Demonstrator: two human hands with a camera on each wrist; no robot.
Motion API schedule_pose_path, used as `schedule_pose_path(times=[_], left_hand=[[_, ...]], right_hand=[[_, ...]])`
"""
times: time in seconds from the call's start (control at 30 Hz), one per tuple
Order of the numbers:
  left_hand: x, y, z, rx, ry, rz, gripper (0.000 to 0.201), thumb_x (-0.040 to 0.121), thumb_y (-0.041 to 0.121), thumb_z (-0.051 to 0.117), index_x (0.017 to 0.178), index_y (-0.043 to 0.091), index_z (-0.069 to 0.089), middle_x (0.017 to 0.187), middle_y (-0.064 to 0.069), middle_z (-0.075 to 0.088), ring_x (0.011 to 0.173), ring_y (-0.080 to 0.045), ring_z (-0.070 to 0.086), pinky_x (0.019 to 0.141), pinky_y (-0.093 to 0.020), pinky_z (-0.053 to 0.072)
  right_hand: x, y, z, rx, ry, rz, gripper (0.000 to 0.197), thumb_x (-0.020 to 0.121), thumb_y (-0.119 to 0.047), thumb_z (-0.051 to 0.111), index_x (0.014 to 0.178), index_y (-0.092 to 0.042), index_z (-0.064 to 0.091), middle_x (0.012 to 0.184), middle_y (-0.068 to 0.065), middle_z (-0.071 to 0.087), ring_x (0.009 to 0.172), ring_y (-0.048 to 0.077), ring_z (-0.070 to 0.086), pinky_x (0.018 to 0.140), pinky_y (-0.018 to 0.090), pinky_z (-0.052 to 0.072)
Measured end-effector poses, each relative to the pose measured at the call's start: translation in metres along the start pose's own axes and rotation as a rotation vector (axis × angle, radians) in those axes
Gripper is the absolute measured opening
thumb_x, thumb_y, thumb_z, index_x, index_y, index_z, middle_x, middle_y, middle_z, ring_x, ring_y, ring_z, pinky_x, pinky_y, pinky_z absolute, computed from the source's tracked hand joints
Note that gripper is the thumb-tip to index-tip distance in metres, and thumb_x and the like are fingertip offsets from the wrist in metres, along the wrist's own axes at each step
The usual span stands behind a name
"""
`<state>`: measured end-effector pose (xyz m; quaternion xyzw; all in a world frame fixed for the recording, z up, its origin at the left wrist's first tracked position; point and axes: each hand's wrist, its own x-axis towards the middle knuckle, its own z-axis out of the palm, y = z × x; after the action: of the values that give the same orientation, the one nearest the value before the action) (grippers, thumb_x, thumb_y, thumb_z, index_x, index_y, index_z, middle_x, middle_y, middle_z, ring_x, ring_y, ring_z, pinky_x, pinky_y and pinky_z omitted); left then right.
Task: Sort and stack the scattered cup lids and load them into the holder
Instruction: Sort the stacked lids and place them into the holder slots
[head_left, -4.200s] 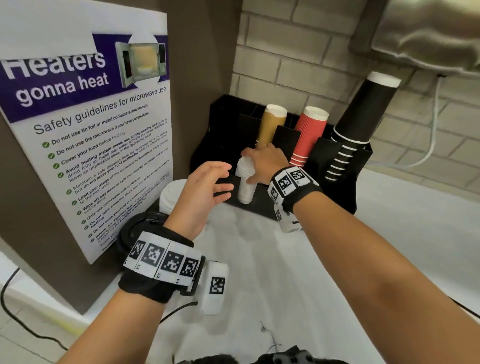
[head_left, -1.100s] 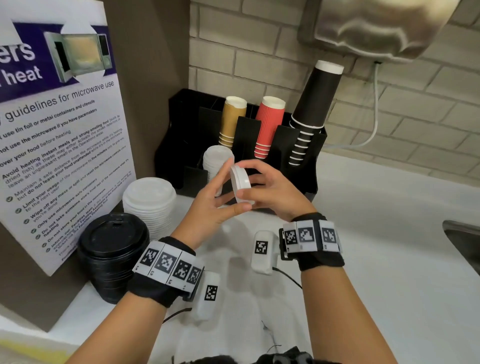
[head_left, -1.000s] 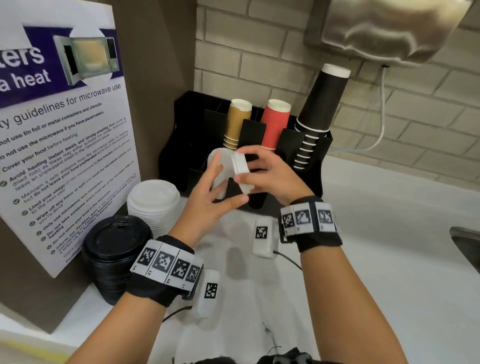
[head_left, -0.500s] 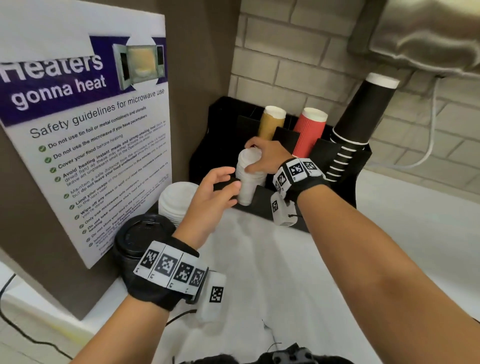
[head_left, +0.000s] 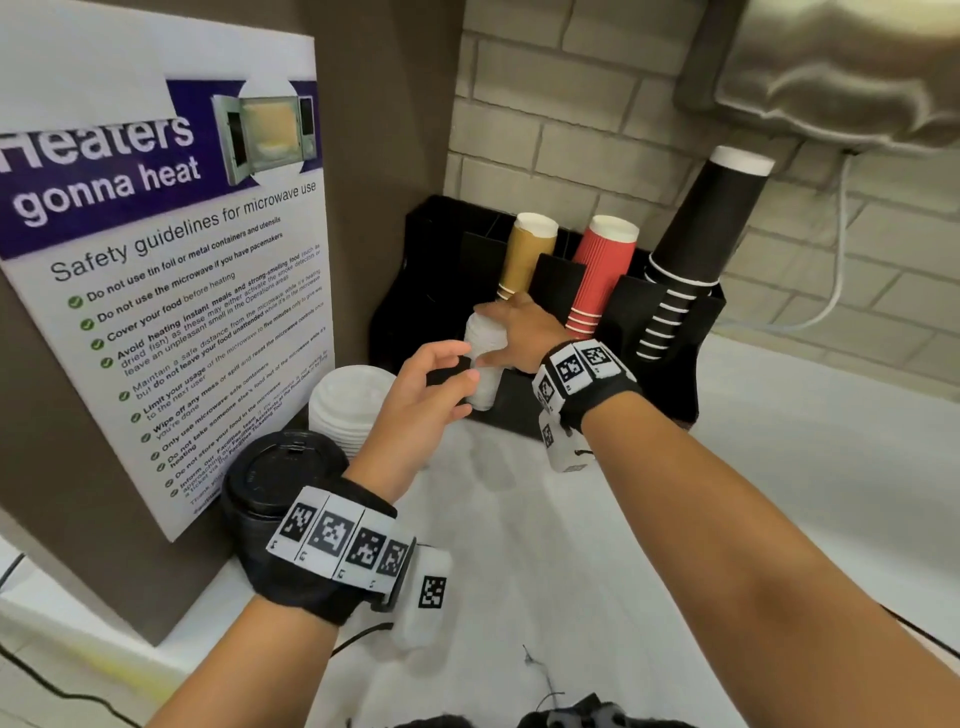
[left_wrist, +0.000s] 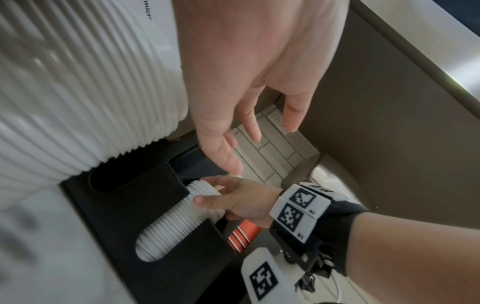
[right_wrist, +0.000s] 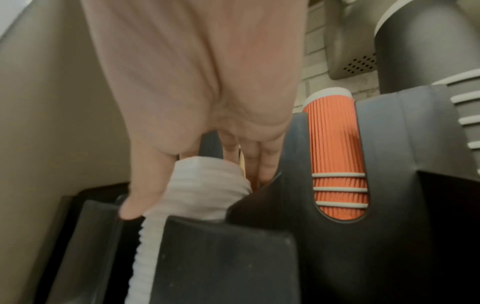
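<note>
The right hand (head_left: 524, 332) wraps its fingers round the top of a tall stack of small white plastic lids (head_left: 483, 364) sitting in a slot of the black plastic holder (head_left: 675, 353). The left hand (head_left: 426, 395) floats at about 7 o'clock from it, fingers loose, holding nothing. A stack of big white lids (head_left: 348, 410) and a stack of black lids (head_left: 275, 478) wait on the white counter (head_left: 779, 467), at 8 o'clock

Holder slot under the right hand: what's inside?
A stack of small white lids fills that slot of the black holder; the right hand grips its top. The slot's bottom is hidden.
</note>
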<state>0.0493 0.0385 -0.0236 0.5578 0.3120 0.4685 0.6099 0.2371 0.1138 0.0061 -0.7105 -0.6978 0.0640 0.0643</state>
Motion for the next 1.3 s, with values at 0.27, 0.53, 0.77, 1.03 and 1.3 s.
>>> schedule_pose_path(times=[0.27, 0.53, 0.77, 1.03, 1.3], left_hand=[[-0.004, -0.007, 0.008, 0.006, -0.052, -0.055, 0.022, 0.095, 0.012, 0.056, 0.105, 0.03, 0.062, 0.109, 0.004, 0.057, 0.1, -0.015, 0.063, 0.083, -0.026, 0.05], [-0.01, -0.012, 0.025, 0.026, -0.132, -0.076, 0.015, 0.097, 0.016, 0.054, 0.103, 0.026, 0.064, 0.107, -0.002, 0.059, 0.092, -0.014, 0.065, 0.081, -0.025, 0.049], [-0.013, -0.014, 0.03, 0.06, -0.164, -0.093, 0.016, 0.097, 0.019, 0.053, 0.104, 0.028, 0.064, 0.11, -0.004, 0.061, 0.09, -0.012, 0.067, 0.079, -0.023, 0.051], [-0.015, -0.012, 0.031, 0.132, -0.224, -0.105, 0.02, 0.095, 0.016, 0.057, 0.108, 0.029, 0.063, 0.107, 0.002, 0.062, 0.099, -0.015, 0.065, 0.083, -0.026, 0.051], [-0.022, -0.016, 0.036, 0.183, -0.503, 0.014, 0.093, 0.066, 0.032, 0.083, 0.144, 0.046, 0.034, 0.149, 0.013, 0.04, 0.13, -0.007, 0.047, 0.098, -0.025, 0.049]], right_hand=[[-0.104, 0.049, -0.028, 0.508, 0.546, 0.329, 0.029, 0.086, -0.028, 0.066, 0.109, -0.011, 0.061, 0.099, 0.009, 0.061, 0.092, 0.021, 0.057, 0.084, 0.03, 0.046], [-0.204, 0.101, 0.028, 0.345, -0.231, 0.949, 0.074, 0.084, -0.041, 0.068, 0.145, -0.014, 0.036, 0.146, 0.008, 0.044, 0.131, 0.028, 0.045, 0.102, 0.036, 0.038], [-0.211, 0.101, 0.045, 0.262, -0.309, 0.946, 0.08, 0.07, -0.023, 0.083, 0.14, -0.026, 0.044, 0.142, 0.011, 0.042, 0.127, 0.034, 0.046, 0.104, 0.044, 0.043], [-0.195, 0.079, 0.025, 0.523, -0.176, 0.648, 0.055, 0.07, -0.027, 0.08, 0.118, -0.035, 0.053, 0.117, 0.0, 0.054, 0.097, 0.019, 0.055, 0.07, 0.03, 0.049], [-0.177, 0.01, -0.007, 1.097, 0.0, 0.095, 0.056, 0.071, -0.022, 0.076, 0.119, -0.04, 0.055, 0.115, 0.012, 0.057, 0.104, 0.026, 0.062, 0.075, 0.038, 0.058]])
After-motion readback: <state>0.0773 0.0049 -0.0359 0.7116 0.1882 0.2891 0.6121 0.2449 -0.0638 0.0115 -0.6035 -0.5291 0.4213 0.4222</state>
